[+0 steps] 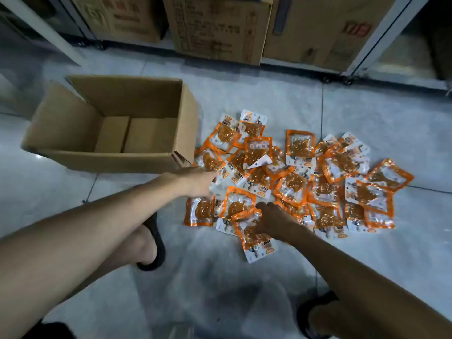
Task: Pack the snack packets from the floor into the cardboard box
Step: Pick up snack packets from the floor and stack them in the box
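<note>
Several orange and white snack packets lie in a loose heap on the grey tiled floor, right of an open cardboard box whose inside shows only its bottom flaps. My left hand reaches into the heap's left edge, fingers down on the packets near the box corner. My right hand grips the nearest packet at the heap's front, thumb on top of it.
Larger printed cartons stand along the back between metal shelf posts on castors. My feet in black slippers rest on the floor in front, one under each arm.
</note>
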